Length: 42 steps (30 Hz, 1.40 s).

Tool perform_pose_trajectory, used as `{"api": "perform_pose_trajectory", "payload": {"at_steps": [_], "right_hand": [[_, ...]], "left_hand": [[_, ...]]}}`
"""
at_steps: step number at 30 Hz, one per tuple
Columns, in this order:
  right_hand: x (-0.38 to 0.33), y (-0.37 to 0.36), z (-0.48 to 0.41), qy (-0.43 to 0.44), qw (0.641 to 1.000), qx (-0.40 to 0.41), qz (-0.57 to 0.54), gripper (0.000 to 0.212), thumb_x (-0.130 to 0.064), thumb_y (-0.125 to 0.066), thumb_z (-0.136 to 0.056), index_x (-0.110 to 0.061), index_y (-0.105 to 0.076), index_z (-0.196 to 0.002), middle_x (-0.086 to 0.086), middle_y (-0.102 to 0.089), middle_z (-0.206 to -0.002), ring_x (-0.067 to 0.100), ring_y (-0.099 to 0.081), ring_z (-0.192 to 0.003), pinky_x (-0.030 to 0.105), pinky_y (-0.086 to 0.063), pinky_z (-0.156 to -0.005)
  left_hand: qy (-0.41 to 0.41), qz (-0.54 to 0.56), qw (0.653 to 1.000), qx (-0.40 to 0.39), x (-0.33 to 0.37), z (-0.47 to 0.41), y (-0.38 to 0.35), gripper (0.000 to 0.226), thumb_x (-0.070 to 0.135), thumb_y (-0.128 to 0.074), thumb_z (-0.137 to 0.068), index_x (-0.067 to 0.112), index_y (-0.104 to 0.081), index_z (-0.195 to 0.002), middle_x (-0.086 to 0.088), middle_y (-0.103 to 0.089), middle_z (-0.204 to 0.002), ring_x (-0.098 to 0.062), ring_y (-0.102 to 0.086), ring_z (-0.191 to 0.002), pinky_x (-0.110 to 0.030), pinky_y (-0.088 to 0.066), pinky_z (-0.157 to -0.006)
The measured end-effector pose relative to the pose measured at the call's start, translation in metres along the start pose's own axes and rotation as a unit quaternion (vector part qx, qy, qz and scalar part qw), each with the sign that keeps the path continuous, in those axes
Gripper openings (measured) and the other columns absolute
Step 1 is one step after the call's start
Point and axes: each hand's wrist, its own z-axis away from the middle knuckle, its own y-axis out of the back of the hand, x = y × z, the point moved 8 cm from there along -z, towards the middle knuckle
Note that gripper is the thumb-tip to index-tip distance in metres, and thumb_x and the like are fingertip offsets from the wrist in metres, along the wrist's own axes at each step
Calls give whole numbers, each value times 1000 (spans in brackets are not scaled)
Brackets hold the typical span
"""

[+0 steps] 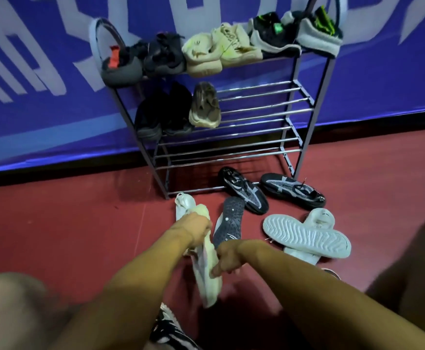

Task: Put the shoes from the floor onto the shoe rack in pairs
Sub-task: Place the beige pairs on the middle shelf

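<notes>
- Left hand (196, 229) has its fingers curled round a white-and-cream shoe (184, 205), held low over the red floor (80, 223) just in front of the rack's left foot.
- Right hand (225, 260), just beside it, pinches a long cream shoe (207, 281) that hangs tilted downward. Blur hides where the two pale shoes meet.
- Next over, a dark shoe (229, 218) lies sole up on the floor.
- Two black-and-grey mesh shoes (292, 190) lie at the rack's base.
- Further right, a white pair (307, 236) lies stacked, with the top one sole up.
- Behind them, the shoe rack (256, 107) carries a dark pair, a cream pair and a black-and-green pair on top. The second shelf holds a black pair and a tan shoe (205, 104).
</notes>
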Motion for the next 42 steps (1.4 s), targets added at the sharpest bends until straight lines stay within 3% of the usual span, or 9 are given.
{"api": "perform_pose_trajectory", "payload": {"at_steps": [6,10,15,20,24,29,32,38,42], "right_hand": [[26,72,40,-21,996,69,-45,30,-32,-67,-87,-6,-71,-103,12,-75,-102,19,-65,-71,30,-55,-73],[30,135,78,-7,991,114,-66,20,-32,-76,-83,-14,-69,-79,1,-71,-78,12,-64,-61,22,-48,-53],[29,208,118,2,978,188,-90,27,-28,-75,-81,-5,-71,-94,7,-70,-78,20,-64,-65,25,-45,-54],[32,238,126,26,958,237,-156,20,-18,-71,-86,-15,-58,-72,3,-58,-66,15,-51,-52,23,-36,-47],[33,234,117,38,956,222,-189,24,-8,-64,-91,-15,-58,-69,-6,-61,-57,6,-59,-50,16,-42,-44],[33,245,112,41,955,228,-187,17,-22,-73,-85,-13,-60,-78,5,-61,-76,18,-54,-67,23,-39,-51],[41,252,117,35,946,258,-194,21,-21,-75,-84,-17,-57,-73,-1,-57,-68,11,-47,-57,21,-35,-50],[58,260,119,26,920,272,-280,10,-18,-69,-82,-13,-60,-80,4,-55,-71,14,-47,-60,23,-35,-50],[66,264,123,20,897,283,-338,17,-14,-66,-85,-17,-59,-70,-8,-50,-51,8,-43,-48,21,-30,-46]], "left_hand": [[-27,5,997,76,24,3,89,24,1,-45,-83,20,-45,-69,-2,-50,-74,-29,-55,-84,-32,-42,-68],[-65,-34,988,135,39,14,158,18,4,-50,-85,19,-49,-76,-10,-63,-90,-31,-58,-92,-31,-40,-69],[-114,-37,970,213,56,25,222,8,9,-58,-85,17,-60,-85,-10,-67,-98,-31,-59,-97,-33,-46,-75],[-122,24,951,283,51,23,238,8,13,-58,-89,17,-64,-94,-3,-62,-93,-21,-51,-94,-27,-31,-68],[-112,77,949,285,38,9,226,13,19,-62,-86,29,-57,-81,-1,-67,-92,-24,-60,-94,-35,-49,-78],[-94,112,940,308,28,-3,234,12,22,-58,-87,32,-54,-82,4,-65,-90,-23,-59,-88,-45,-52,-79],[-107,121,939,303,29,-11,236,14,23,-55,-88,36,-53,-84,5,-67,-89,-21,-60,-87,-45,-53,-79],[-97,202,924,309,26,-17,245,32,17,-53,-87,25,-53,-118,2,-68,-92,-23,-65,-89,-36,-52,-79],[38,192,959,203,4,-33,224,51,44,-55,-94,3,-50,-124,-19,-64,-107,-35,-63,-96,-33,-45,-72]]}}
